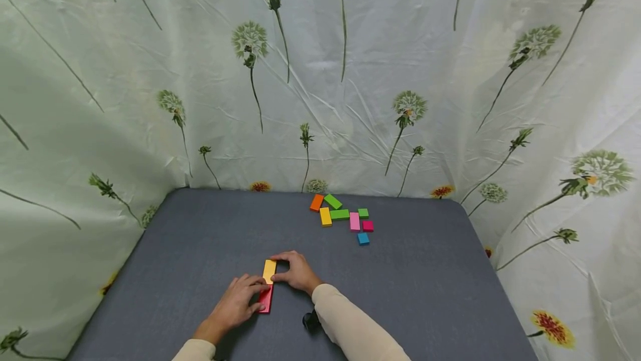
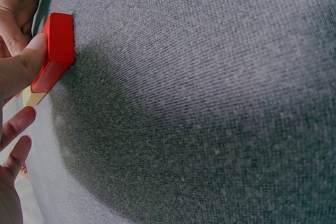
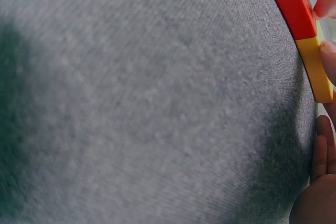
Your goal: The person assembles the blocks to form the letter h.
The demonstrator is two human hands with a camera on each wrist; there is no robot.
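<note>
Left hand [image 1: 239, 301]: fingers gripping the red block [image 1: 267, 297]. Right hand [image 1: 299, 273]: fingers pinching the yellow block [image 1: 269, 271]. Both lie end to end (yellow farther) on the bench [image 1: 400, 283], near side; other blocks [image 1: 340, 214] lie beyond, rightward.

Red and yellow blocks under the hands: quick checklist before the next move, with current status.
1. Red block meets held yellow block end to end: ok, no gap visible in right wrist view.
2. Left hand on red: ok, thumb against its side.
3. Right hand on yellow: ok, pinching it.
4. Both hands clear of the pair: not ok, both in contact.
5. Loose blocks apart from the pair: ok, near the table's far edge.
</note>
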